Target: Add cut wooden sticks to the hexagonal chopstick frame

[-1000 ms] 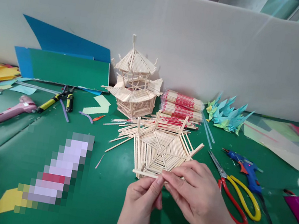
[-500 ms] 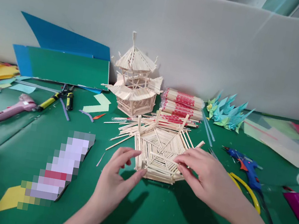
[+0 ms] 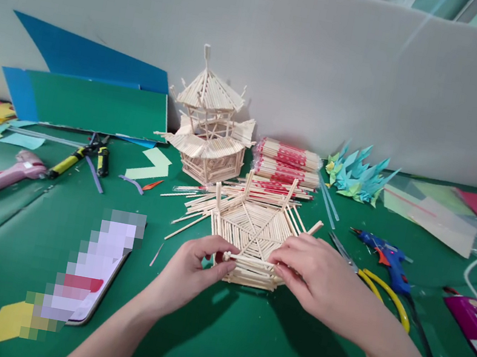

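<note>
A hexagonal base of thin wooden sticks [image 3: 253, 224] sits on the green table, short posts rising from its corners. Along its front edge runs a short wooden stick [image 3: 252, 259], level and close above the front wall. My right hand [image 3: 309, 271] pinches that stick near its right end. At the front left corner, my left hand [image 3: 200, 264] closes thumb and fingers round the corner post, by the stick's left end. Whether the stick touches the post is too small to tell. Loose wooden sticks [image 3: 189, 219] lie behind the base.
Behind stands a stick pagoda [image 3: 210, 130] beside wrapped stick bundles [image 3: 287, 162]. To the right lie yellow-handled scissors [image 3: 387, 300], a blue glue gun [image 3: 385, 260] and a folded-paper piece [image 3: 359, 175]. On the left are a phone [image 3: 97, 283], a pink glue gun [image 3: 8, 175] and pliers [image 3: 80, 160].
The stick in my right hand has moved down and forward to the base's front edge. My left fingers, apart before, have closed at the front left corner.
</note>
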The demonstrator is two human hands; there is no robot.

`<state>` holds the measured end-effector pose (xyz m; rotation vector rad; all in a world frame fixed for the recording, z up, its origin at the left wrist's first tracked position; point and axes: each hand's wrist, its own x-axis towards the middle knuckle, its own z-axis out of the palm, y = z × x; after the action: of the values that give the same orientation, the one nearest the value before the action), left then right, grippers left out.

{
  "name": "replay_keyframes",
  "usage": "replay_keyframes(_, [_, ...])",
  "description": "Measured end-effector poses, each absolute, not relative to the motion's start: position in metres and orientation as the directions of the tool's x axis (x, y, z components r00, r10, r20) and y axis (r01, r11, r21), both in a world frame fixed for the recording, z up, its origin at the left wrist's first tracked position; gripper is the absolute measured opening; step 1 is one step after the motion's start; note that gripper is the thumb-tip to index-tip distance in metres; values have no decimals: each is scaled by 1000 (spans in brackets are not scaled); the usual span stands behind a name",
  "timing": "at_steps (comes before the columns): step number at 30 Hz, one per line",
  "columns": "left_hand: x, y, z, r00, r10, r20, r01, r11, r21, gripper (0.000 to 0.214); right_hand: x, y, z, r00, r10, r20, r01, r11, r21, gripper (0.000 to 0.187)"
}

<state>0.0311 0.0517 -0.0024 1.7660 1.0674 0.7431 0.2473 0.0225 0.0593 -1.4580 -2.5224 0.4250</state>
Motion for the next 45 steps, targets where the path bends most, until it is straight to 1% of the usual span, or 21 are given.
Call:
replay_keyframes(5, [34,53,0,427,902,59,361,-230,904,11,248,24,57,-492,870,22,805,464,-369,19])
replay_keyframes(9, [38,52,-1,409,909,80,369,-245,896,12,251,26,53,-486,873,29,776,447,-444,18])
replay_keyframes(12, [39,51,-3,393,915,89,373,-247,894,12,258,24,47,-435,899,50,741,389,-547,19])
replay_keyframes(15, [38,49,-4,394,915,91,373,-250,894,11,271,19,38,-288,951,116,670,287,-685,23])
replay_keyframes(17, [38,49,-5,399,913,90,373,-251,893,12,280,14,31,-196,972,131,601,224,-767,23])
replay_keyframes(20, [38,50,-6,400,913,86,373,-247,894,12,289,5,17,-170,978,123,525,196,-828,23])
replay_keyframes(23, [39,50,-5,393,915,88,372,-245,895,12,287,-2,5,-181,974,137,540,215,-814,28])
replay_keyframes(28, [40,49,0,385,918,95,390,-255,885,12,276,-4,-6,-135,974,184,560,228,-797,18])
replay_keyframes(33, [39,48,3,396,911,116,393,-282,875,12,272,-6,-8,-122,969,216,550,247,-798,14])
replay_keyframes(40, [40,49,0,401,910,107,401,-279,873,12,270,-12,-16,-103,970,221,602,238,-763,19])
replay_keyframes(45, [41,48,0,390,916,92,415,-264,870,14,268,-13,-21,-76,963,260,600,252,-759,19])
